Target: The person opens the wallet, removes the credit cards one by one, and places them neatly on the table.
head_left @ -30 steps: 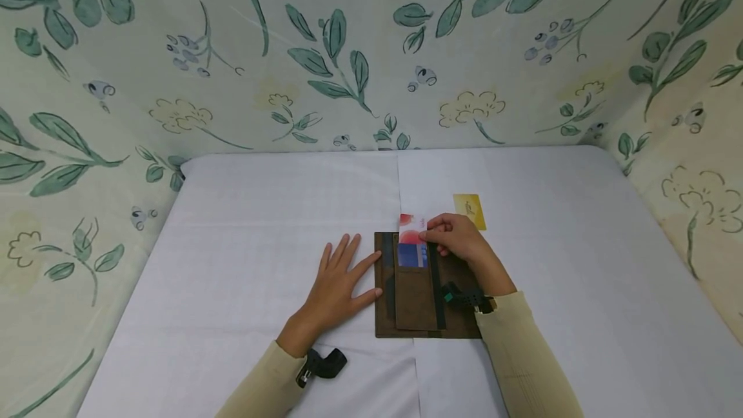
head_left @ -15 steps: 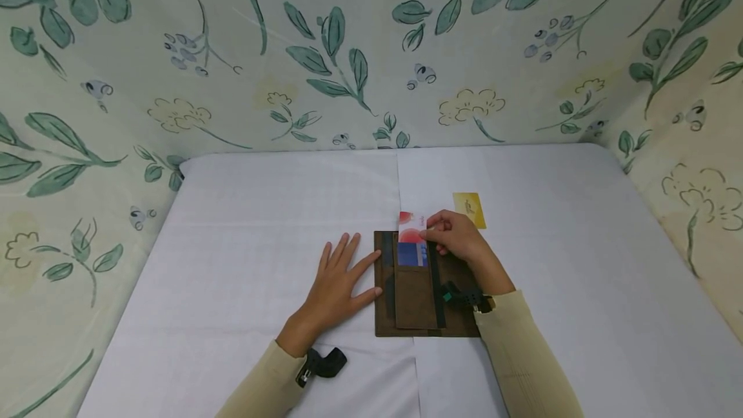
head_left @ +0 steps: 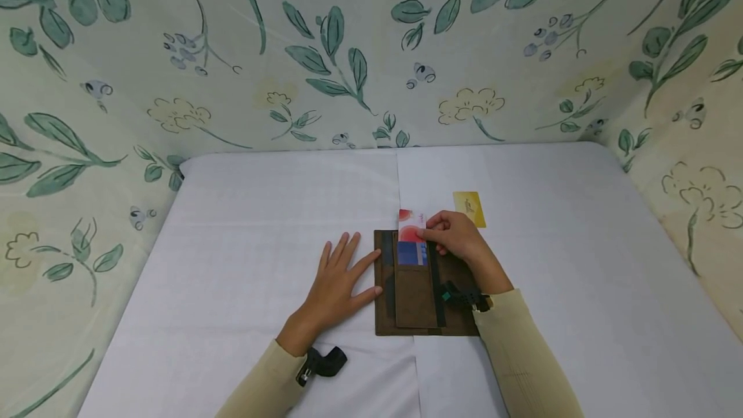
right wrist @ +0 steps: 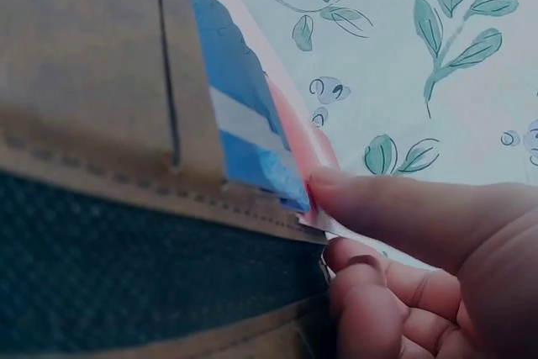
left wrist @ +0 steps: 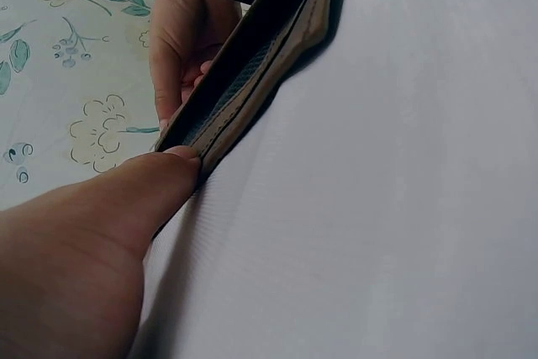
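A brown wallet lies open on the white-covered table. In the head view, my left hand is spread flat at its left edge, with thumb and index fingertips touching that edge. The left wrist view shows the thumb against the wallet's rim. My right hand pinches the right side of a red-and-white card, which sticks up past the wallet's top edge. Its lower part is hidden behind a blue card in a slot. The right wrist view shows the thumb pressing on the red-and-white card's edge.
A yellow card lies on the table just beyond the right hand. White cloth covers the tabletop, and a leaf-patterned curtain rises behind it and at both sides. Each wrist wears a small black camera.
The red-and-white card stands very slightly farther out of the wallet, moved up by the right hand. The left hand keeps its place at the wallet's edge.
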Action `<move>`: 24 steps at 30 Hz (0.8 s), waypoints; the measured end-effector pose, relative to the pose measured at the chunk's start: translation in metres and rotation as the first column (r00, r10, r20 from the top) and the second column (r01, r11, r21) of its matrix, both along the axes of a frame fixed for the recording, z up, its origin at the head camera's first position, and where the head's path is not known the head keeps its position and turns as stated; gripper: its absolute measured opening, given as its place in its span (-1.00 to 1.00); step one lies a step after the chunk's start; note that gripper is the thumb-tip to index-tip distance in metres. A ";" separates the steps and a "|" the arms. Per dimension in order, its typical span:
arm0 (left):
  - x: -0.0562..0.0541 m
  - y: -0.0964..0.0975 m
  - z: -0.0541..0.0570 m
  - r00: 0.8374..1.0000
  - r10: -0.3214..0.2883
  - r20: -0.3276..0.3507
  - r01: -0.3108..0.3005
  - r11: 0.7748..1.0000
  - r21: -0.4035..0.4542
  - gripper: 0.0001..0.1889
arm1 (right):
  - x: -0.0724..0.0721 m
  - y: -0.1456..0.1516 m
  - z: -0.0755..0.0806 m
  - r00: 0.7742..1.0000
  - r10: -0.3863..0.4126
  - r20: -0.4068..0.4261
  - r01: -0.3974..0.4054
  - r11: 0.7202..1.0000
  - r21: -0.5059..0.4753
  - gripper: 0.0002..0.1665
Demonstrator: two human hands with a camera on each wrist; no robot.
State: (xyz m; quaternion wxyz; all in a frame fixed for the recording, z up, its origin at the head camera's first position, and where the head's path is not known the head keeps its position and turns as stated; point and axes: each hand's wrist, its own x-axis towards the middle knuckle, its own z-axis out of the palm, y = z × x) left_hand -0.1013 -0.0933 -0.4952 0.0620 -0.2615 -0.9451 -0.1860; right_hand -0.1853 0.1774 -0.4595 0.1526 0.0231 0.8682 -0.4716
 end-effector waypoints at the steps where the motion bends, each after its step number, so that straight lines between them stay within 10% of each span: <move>1: 0.000 0.000 0.000 1.000 0.001 0.003 -0.001 1.000 -0.001 -0.32 | 0.000 0.000 0.000 1.000 0.003 -0.001 -0.003 1.000 0.005 -0.61; 24: 0.000 0.000 -0.001 1.000 -0.007 -0.016 0.007 1.000 0.012 -0.32 | 0.000 0.006 -0.001 1.000 0.009 -0.011 -0.011 0.991 -0.133 -0.61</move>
